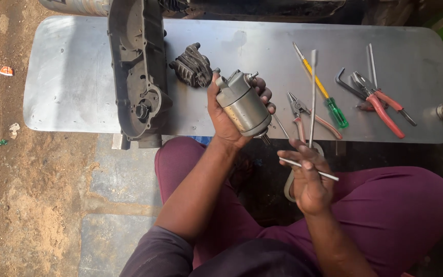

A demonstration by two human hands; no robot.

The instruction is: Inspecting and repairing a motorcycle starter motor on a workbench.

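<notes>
Both hands are up over our lap, just short of the metal table. Our left hand is wrapped around a grey motor, a small cylindrical unit, thumb on one side and fingers curled round the back, so it sits tilted with its narrow studded end toward the table and its lower end toward us. We judge that tilt lets us look along the body and at the long thin bolt poking out below it.

Our right hand pinches a thin metal rod between thumb and fingertips, holding it nearly level across the palm, just beside the motor but not touching it. A strap or band hangs under this hand; we cannot tell what it is.

On the table, a long dark engine cover lies open side up, reaching past the far edge, with a smaller dark casting near it. Tools lie spread to the right, within easy reach of our right hand: a yellow and green screwdriver, small pliers, a slim grey rod, a hex key and red pliers. Bare dirt and paving lie to the left.
</notes>
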